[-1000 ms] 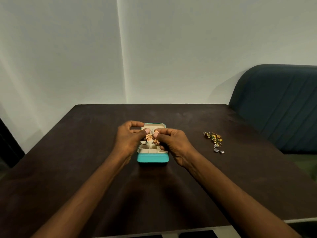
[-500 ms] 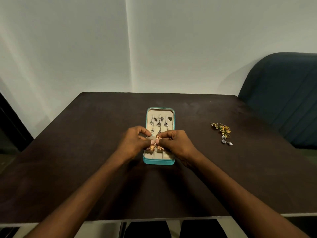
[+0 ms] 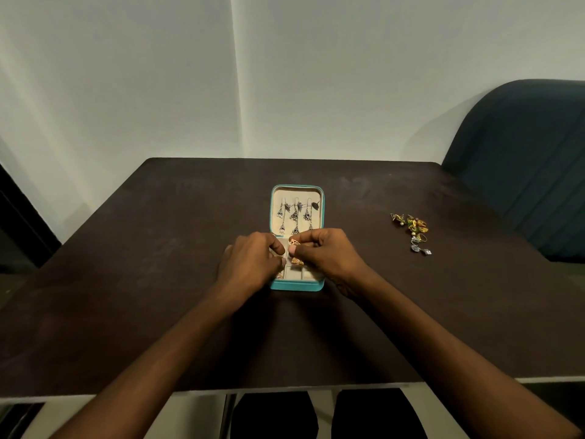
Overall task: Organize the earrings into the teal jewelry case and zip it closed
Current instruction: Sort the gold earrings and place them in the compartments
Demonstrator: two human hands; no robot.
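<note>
Separated now, right fingers [image 3: 304, 240] pinch gold earring [image 3: 296, 260]; left fingers [image 3: 275, 248] curled, contents hidden.

Dim, soft light; wide-angle edge distortion

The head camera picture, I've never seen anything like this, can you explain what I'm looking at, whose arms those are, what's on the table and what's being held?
There is no machine here. A person wears a camera on the head, so you look forward and down along their own two bare arms. They sit at a dark table with a blue chair at its far right.

In the middle lies an open teal jewelry case. Silver dangling earrings already hang in its lid, and the near half has small compartments.

The right hand pinches a gold earring over the compartments. The left hand is curled right beside it; a bit of gold peeks out below it, but I cannot tell whether it holds that.

A small pile of loose earrings waits on the table to the right.
</note>
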